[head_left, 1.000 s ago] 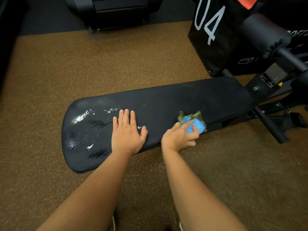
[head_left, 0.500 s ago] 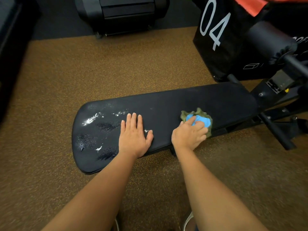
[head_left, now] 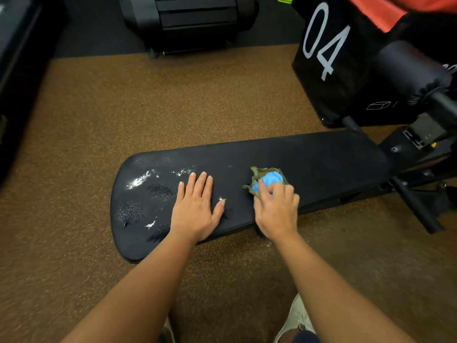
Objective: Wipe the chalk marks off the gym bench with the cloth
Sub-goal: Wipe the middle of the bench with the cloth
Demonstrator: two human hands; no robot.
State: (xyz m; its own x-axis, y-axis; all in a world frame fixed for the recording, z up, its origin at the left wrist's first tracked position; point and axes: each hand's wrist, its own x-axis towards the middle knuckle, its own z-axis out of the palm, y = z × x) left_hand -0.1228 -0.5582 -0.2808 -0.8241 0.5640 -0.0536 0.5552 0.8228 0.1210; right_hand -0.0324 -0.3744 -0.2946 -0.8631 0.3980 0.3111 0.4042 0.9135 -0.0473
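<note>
Brown floor surrounds chalky bench bearing cloth.

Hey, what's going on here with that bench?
A person is wiping a black gym bench. The right hand grips a bunched green and blue cloth on the pad, while the left hand rests flat to its left. White chalk marks show near the rounded end, not yet wiped.

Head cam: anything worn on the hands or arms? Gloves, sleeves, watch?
Nothing worn. Left hand and right hand: no gloves, rings or watch visible. Left forearm and right forearm: bare to the frame edge, no sleeves.
</note>
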